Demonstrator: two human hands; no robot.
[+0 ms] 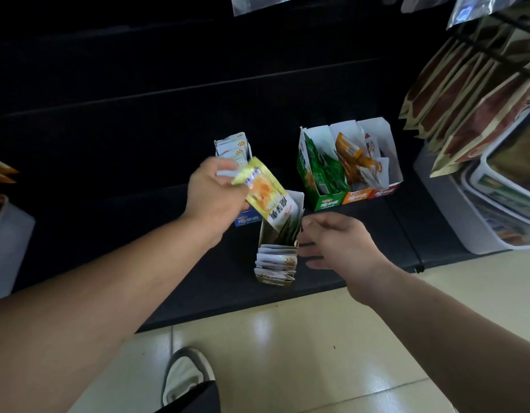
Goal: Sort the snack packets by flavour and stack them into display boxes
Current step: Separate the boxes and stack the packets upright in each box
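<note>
**Yellow packet on its way into the front box**

- Dark shelf [123, 138], low and deep, carries all the display boxes. Working from the tiled floor [317, 338] in front of it, one shoe [186, 374] in view.
- Brown hanging bags [466, 99] crowd the right side. Not part of the sort.
- Row of three boxes [357, 197], green, orange and red fronts, touching side by side. Each holds packets matching its front, standing on edge. These look sorted already.
- Gold box [274, 281] pulled forward near the shelf edge, apart from the row, likely for easy reach. Its front half holds a tight stack of white-edged packets; the back half is open.
- Blue box [248, 221] behind it, partly hidden by the left hand, with pale packets [234, 147] stacked upright.
- Left hand [216, 192]: fingers closed on the upper end of the yellow packet [266, 195], which slants down over the gold box's open back half. Judged mid-insertion, angled to slide in behind the stack.
- Right hand [338, 242]: fingers loosely curled at the gold box's right wall, probably steadying it. Whether it grips the wall I cannot tell.
</note>
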